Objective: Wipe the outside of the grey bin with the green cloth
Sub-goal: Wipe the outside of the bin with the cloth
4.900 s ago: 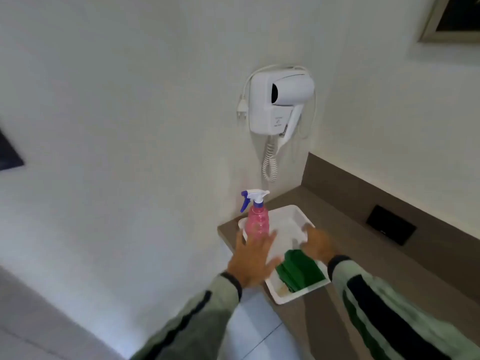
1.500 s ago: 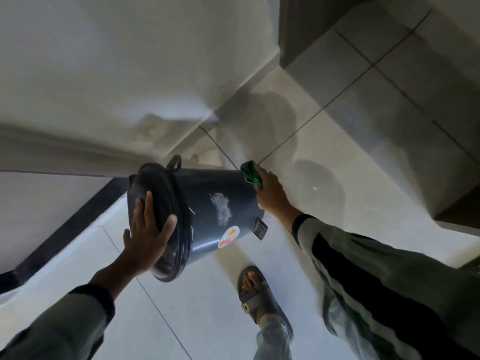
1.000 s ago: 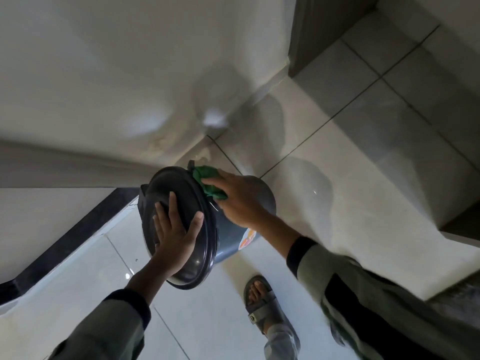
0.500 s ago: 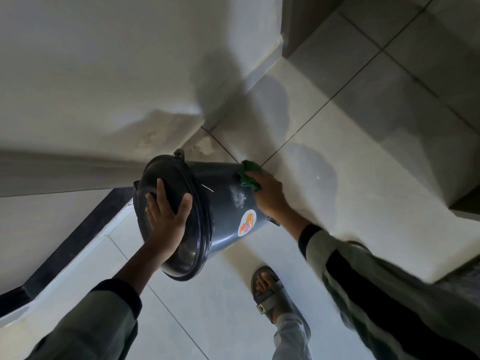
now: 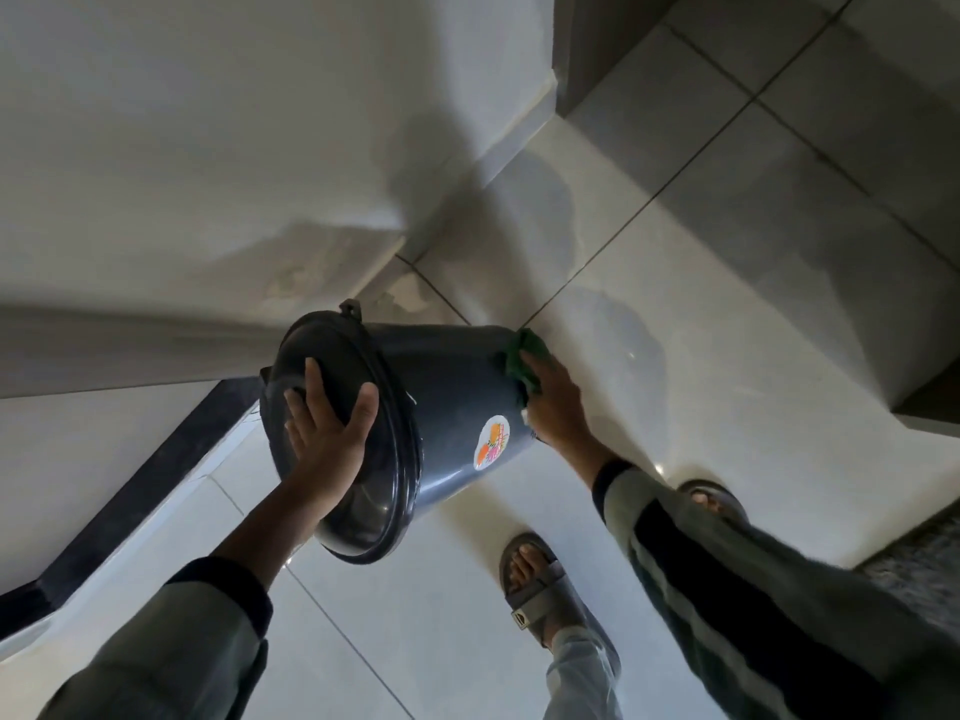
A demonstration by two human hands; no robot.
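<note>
Bin [image 5: 441, 387] tilted; left hand [image 5: 324, 433] splayed flat on lid [image 5: 363, 511]. Right hand [image 5: 553, 407] clamps green cloth [image 5: 519, 363] at far base; should press firmly, rotating bin.

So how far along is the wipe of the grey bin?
Done: the green cloth is fetched and the grey plastic bin tipped, the left hand flat on its lid. In hand: the right hand presses the cloth to the wall near the base. Left: the round sticker side and whatever faces away, which I can't see.
</note>
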